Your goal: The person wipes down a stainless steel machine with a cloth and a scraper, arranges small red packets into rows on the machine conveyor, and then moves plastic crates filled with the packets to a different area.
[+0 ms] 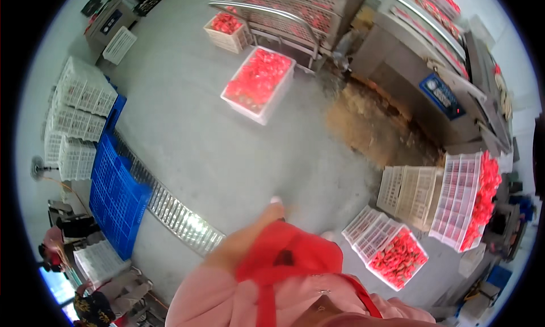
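My left arm reaches forward over the grey floor (204, 135). At its end, my left hand (273, 212) is small and blurred beside my red apron (294, 250), and its fingers cannot be made out. My right hand is out of view. Ahead of me on the floor stands a white plastic crate (277, 100) filled with red-wrapped packets (259, 78). To my right, a white crate (374, 242) holds more red packets (400, 257). Beyond it, another crate (455, 201) is heaped with packets of the same red.
A metal trolley (315, 33) with trays stands ahead, beside a cream crate (230, 40). At right is a steel machine (383, 50) with a blue panel and a wet brown floor patch (362, 118). Blue pallets (115, 191), a drain grate (179, 216), stacked crates (81, 123) and people (93, 305) are at left.
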Action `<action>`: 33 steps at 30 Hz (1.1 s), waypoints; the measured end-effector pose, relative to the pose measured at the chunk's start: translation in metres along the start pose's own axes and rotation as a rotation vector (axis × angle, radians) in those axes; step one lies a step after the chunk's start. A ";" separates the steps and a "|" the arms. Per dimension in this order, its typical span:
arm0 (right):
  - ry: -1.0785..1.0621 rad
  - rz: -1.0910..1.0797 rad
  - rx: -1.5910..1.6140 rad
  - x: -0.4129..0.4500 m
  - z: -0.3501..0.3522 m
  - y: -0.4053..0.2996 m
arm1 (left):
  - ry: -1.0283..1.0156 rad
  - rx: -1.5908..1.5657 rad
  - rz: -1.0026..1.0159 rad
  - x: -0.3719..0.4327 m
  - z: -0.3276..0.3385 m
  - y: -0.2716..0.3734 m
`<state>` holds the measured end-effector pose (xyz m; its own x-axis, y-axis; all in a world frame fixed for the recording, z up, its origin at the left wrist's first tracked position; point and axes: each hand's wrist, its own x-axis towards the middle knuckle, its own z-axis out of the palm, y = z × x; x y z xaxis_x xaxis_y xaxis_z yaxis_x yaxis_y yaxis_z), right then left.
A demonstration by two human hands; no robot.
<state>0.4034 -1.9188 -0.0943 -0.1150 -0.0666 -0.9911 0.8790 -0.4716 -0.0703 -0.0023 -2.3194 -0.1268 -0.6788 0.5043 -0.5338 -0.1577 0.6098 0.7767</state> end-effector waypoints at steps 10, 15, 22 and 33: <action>0.208 -0.446 -0.914 0.023 0.174 -0.264 | 0.488 -0.151 -0.224 0.081 -0.156 -0.148; 0.232 -0.563 -0.585 0.041 0.325 -0.377 | 0.408 -0.269 -0.357 0.174 -0.224 -0.163; 0.192 -0.479 -0.592 0.074 0.393 -0.439 | 0.808 -0.504 -0.529 0.335 -0.318 -0.209; 0.414 -0.358 -0.627 0.099 0.393 -0.451 | 0.794 -0.629 -0.711 0.401 -0.366 -0.226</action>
<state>-0.1863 -2.0583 -0.1168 -0.3647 0.3811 -0.8496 0.9305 0.1824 -0.3176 -0.5018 -2.4786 -0.3938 -0.5140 -0.4631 -0.7220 -0.8370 0.0866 0.5404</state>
